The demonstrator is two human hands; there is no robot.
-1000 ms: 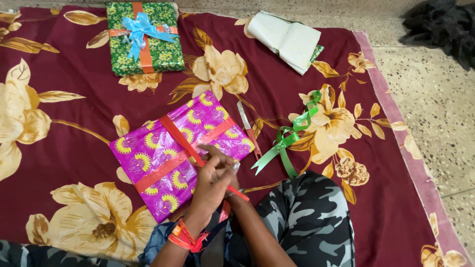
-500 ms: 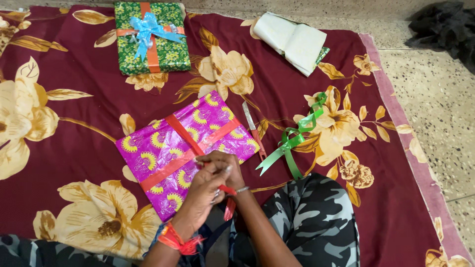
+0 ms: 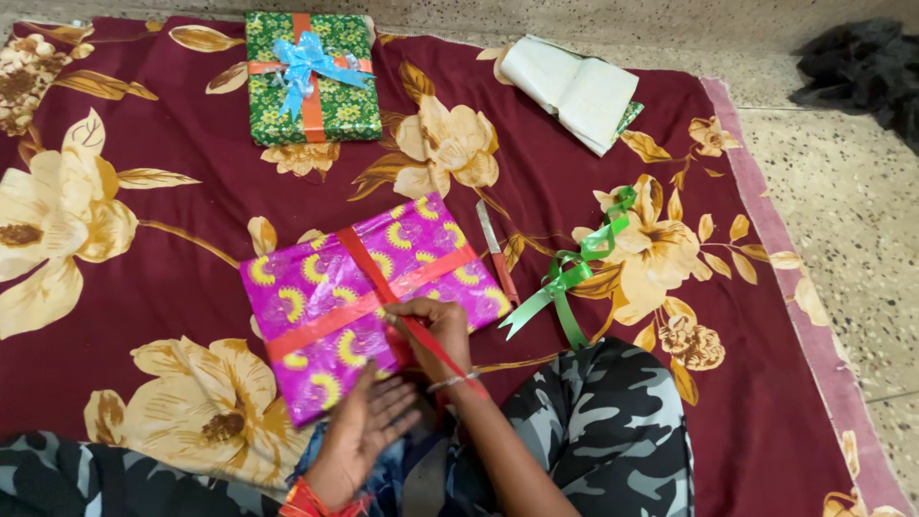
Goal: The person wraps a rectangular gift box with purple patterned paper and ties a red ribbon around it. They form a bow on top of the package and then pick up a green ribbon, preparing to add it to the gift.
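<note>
Right hand (image 3: 436,325) pinches red ribbon (image 3: 383,287) on pink gift (image 3: 316,306) (left hand (image 3: 369,426) open).

Both hands low and close: right hand (image 3: 436,330) fingers curled, left hand (image 3: 364,431) flat, open.

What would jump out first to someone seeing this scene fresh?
Probably the shiny pink gift with yellow patterns at the centre of the maroon floral cloth, crossed by a red ribbon. The right hand pinches that ribbon at the parcel's near edge, while the left hand spreads open just below it. Next, the green gift with a blue bow at the top, and a loose green ribbon to the right.
</note>
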